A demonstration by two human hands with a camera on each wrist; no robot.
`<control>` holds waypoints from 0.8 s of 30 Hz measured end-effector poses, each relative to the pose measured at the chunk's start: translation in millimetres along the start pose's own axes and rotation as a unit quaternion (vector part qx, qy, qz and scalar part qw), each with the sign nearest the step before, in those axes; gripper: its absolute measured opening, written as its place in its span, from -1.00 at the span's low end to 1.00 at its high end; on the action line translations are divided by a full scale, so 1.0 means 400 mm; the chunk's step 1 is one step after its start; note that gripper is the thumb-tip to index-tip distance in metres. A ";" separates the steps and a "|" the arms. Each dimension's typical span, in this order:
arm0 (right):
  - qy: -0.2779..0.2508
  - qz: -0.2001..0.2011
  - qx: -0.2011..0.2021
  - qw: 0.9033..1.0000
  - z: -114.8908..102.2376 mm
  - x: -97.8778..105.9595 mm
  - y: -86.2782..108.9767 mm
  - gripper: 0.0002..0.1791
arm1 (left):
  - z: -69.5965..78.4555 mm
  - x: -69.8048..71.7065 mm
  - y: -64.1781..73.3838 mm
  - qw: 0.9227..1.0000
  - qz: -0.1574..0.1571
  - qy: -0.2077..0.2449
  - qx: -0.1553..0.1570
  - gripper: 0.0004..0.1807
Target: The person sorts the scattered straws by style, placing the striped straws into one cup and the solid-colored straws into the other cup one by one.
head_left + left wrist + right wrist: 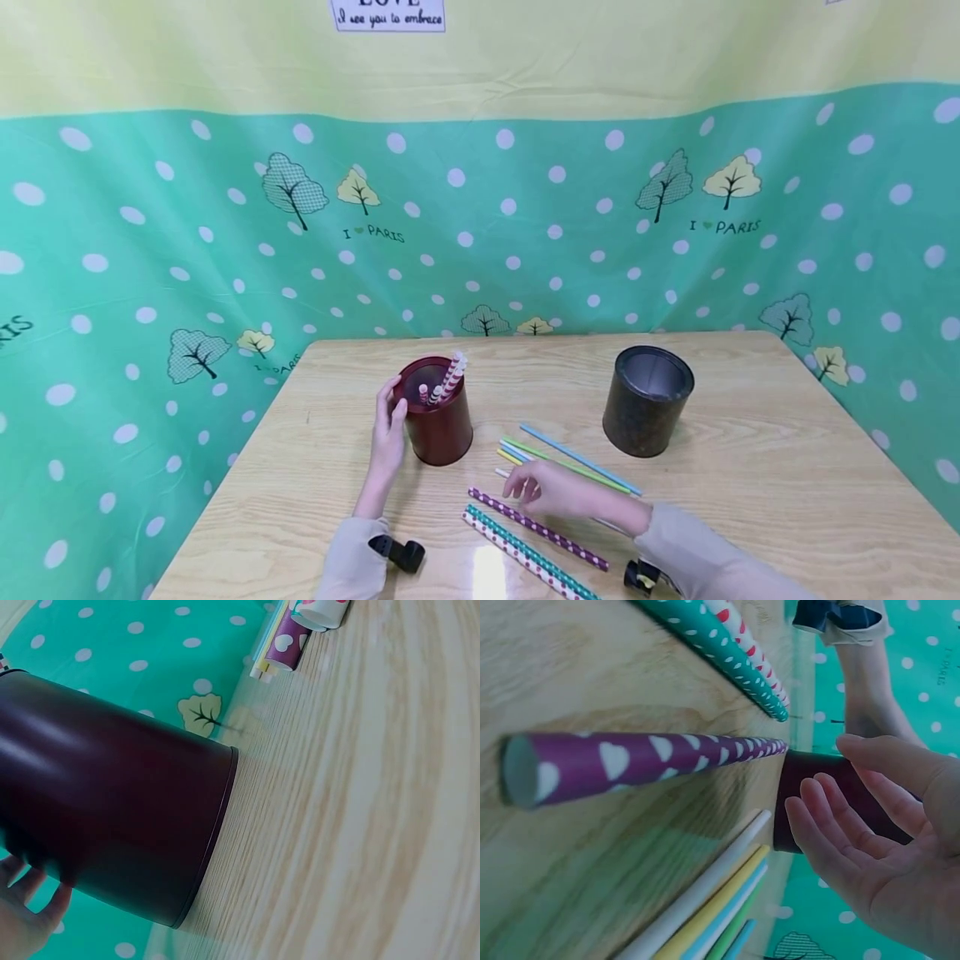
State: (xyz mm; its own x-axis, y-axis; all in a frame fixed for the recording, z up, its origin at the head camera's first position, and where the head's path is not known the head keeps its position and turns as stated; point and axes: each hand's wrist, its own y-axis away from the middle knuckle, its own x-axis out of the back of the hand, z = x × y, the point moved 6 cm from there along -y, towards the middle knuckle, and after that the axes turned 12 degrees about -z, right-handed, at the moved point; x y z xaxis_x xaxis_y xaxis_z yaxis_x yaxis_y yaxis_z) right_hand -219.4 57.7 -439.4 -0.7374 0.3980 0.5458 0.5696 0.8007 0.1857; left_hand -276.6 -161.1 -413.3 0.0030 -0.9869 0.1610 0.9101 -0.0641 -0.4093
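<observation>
My left hand (387, 429) holds the left side of a dark red can (441, 435), fingertips at its rim. Red-and-white striped paper straws (453, 377) stand tilted inside the can with a dark-striped one. In the left wrist view, the fingers (56, 904) lie against the can's wall. Just over the table my right hand (555, 490) hovers with loosely bent fingers and nothing in them, as the right wrist view shows. Below it lies a purple straw with white hearts (538, 528). Nearer the front are a teal dotted straw (525, 543) and a white one with red marks (517, 557).
Thinner straws lie in a loose bunch beyond the right hand, among them a blue one (581, 460), a green one (517, 442) and a yellow one (510, 457). A dark grey can (643, 417) stands at the back right. Behind the wooden table (757, 467) hangs a dotted curtain (510, 258).
</observation>
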 end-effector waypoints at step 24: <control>0.005 -0.040 -0.016 0.999 0.050 -0.033 -0.004 -0.72 | -0.002 0.001 0.003 1.000 0.002 -0.007 0.019 -0.57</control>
State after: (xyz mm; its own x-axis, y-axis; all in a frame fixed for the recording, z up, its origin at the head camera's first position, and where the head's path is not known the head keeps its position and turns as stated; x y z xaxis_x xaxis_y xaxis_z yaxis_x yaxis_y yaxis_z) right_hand -217.9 59.9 -463.1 -0.7775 0.3286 0.5362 0.5202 0.8151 0.2549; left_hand -275.9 -161.5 -414.3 0.0123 -0.9852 0.1712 0.9250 -0.0538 -0.3760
